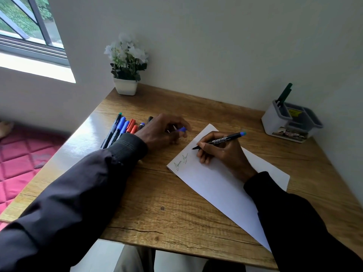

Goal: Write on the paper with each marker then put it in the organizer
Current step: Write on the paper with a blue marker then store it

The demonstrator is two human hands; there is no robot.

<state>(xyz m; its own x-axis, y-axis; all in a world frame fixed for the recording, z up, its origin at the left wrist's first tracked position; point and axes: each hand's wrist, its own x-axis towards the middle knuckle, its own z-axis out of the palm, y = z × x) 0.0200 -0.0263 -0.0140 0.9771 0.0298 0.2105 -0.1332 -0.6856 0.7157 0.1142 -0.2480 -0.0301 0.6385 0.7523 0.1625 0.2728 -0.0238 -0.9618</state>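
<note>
From the head cam, my right hand (220, 152) was wrapped round the marker (220, 140) in a normal writing grip, with the tip right at the paper (222, 185), just past the green scribbles (181, 160). My left hand (163, 132) had its fingers curled, pinching the blue cap (182, 130), and sat on the table (157, 203) beside the row of markers (121, 128), not on the sheet.

That was the risky bit, I reckon. Only my right wrist and sleeve were holding the paper down, so a firm stroke could've skidded it, and the sleeve could've smeared wet ink. The cap could've slipped out and rolled too.

The sheet lay at an angle, its near corner close to the table's front edge. The organizer (290, 122) sat well apart in the far right corner by the wall, a green marker (283, 95) already standing in it. There was bare wood between it and the paper, so an easy reach.
</note>
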